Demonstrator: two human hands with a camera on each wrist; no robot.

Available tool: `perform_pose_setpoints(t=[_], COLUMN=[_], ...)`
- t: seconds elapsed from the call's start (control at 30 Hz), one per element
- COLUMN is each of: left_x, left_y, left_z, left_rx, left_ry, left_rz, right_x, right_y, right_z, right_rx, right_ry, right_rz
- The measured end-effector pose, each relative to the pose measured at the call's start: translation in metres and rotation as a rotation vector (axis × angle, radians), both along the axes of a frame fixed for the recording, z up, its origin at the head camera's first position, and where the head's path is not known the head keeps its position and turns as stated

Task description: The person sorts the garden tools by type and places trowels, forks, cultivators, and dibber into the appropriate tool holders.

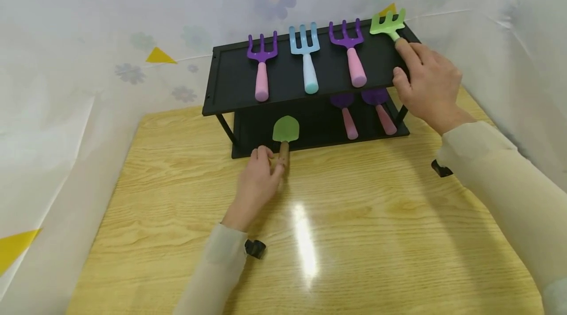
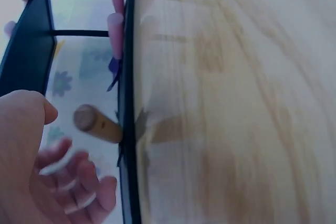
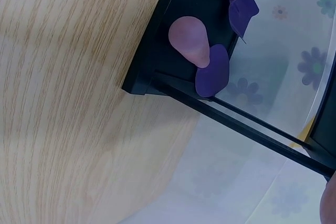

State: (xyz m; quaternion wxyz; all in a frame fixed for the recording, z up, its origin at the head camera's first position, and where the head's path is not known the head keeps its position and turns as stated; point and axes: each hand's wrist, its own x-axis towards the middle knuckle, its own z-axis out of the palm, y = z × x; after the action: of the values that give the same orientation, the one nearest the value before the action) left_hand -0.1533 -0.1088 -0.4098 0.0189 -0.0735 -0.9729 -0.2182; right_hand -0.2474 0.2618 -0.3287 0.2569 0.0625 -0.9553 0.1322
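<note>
My right hand (image 1: pixel 431 81) holds the handle of a green hand fork (image 1: pixel 388 24) at the right end of a black two-tier rack's top shelf (image 1: pixel 283 78). Only a sliver of that hand (image 3: pixel 328 203) enters the right wrist view. Down by the lower shelf (image 1: pixel 259 138), a green trowel (image 1: pixel 286 129) lies with its brown handle (image 2: pixel 97 123) jutting out over the front edge. Beside this handle is my left hand (image 1: pixel 257 182), its fingers loosely bent; the left wrist view shows a gap between them and the handle.
Along the top shelf lie a purple fork with a pink handle (image 1: pixel 262 71), a light blue fork (image 1: pixel 307 59) and another purple fork (image 1: pixel 352 56). Two purple trowels with pink handles (image 1: pixel 349 123) (image 3: pixel 189 40) rest on the lower shelf's right. Flowered sheeting (image 1: pixel 177 19) surrounds the wooden table (image 1: pixel 177 197).
</note>
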Motion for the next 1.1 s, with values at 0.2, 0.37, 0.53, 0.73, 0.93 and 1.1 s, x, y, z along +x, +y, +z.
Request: perform_pose_setpoints(t=[0.2,0.37,0.53,0.73,0.93,1.1], left_x=[0.009,0.010,0.006,-0.003,-0.013,-0.020], left_y=[-0.004,-0.001,0.005,0.011,0.018,0.023], left_z=[0.004,0.002,0.001,-0.001,-0.003,-0.005], left_rx=[-0.082,-0.092,-0.077,-0.080,-0.079,-0.084], left_ry=[0.072,0.039,0.044,0.031,-0.006,-0.054], left_rz=[-0.204,-0.244,-0.224,-0.201,-0.175,-0.155], right_x=[0.001,0.000,0.000,0.001,0.001,0.000], right_y=[0.002,0.001,0.000,0.000,0.000,0.000], right_z=[0.001,0.001,0.000,0.001,0.000,0.000], right_rx=[0.016,0.012,0.004,-0.004,-0.002,-0.005], right_ry=[-0.025,-0.028,-0.013,-0.015,0.012,0.011], right_rz=[-0.007,0.001,0.000,-0.001,0.004,0.007])
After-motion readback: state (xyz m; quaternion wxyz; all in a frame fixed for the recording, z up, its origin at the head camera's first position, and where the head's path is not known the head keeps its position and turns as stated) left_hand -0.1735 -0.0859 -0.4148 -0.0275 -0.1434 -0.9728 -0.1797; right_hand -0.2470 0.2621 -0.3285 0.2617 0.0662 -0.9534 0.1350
